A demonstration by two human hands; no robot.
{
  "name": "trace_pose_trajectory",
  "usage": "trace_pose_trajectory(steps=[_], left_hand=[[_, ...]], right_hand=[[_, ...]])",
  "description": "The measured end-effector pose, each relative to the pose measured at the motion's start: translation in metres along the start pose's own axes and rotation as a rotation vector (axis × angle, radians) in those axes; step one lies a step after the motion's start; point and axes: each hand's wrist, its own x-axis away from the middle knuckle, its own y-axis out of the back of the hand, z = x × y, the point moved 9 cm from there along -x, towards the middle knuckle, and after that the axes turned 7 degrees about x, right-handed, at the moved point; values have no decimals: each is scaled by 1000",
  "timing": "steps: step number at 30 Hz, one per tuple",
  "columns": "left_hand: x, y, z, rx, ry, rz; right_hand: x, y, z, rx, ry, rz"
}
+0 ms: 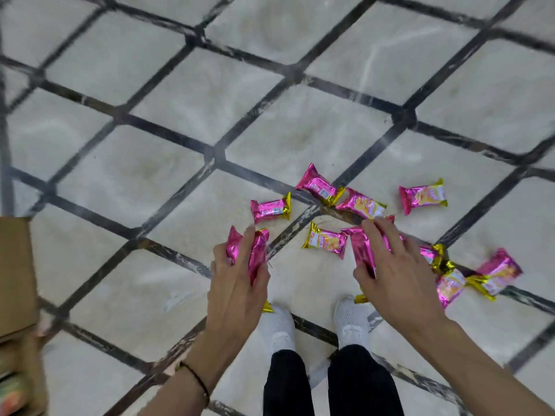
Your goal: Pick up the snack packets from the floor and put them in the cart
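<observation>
Several pink and gold snack packets lie scattered on the tiled floor (270, 121) in front of my feet. My left hand (237, 283) grips pink packets (258, 253) against its palm. My right hand (396, 271) holds another pink packet (363, 253) under its thumb and fingers. Loose packets lie at the upper left (270, 209), the centre (326, 242), the back (318, 187), beside that one (362, 204), the far right (423, 196) and the right edge of the pile (497, 271). No cart is in view.
A brown cardboard box (15, 274) stands at the left edge, with coloured packaging below it. My white shoes (277, 328) stand close under my hands. The pale floor tiles have dark borders running diagonally.
</observation>
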Motion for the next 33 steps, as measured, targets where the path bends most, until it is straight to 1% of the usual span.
trace_pose_trajectory(steps=[4, 8, 10, 12, 15, 19, 22, 27, 33], left_hand=[[28, 67, -79, 44, -15, -29], [58, 143, -155, 68, -47, -45], [67, 180, -189, 13, -52, -22], [77, 220, -222, 6, -44, -22], [95, 277, -272, -54, -109, -57], [129, 330, -315, -121, -83, -120], [153, 350, -346, -150, -96, -141], [188, 359, -389, -156, -114, -172], [200, 351, -445, -177, -193, -166]], right_hand=[[16, 137, 33, 69, 84, -78], [45, 260, 54, 73, 101, -150], [62, 308, 59, 86, 99, -152], [80, 351, 64, 87, 88, -173], [109, 408, 68, 98, 71, -214], [144, 463, 67, 93, 49, -235], [169, 498, 65, 88, 22, -275], [205, 527, 49, 98, 22, -288], [230, 545, 9, 100, -68, -265]])
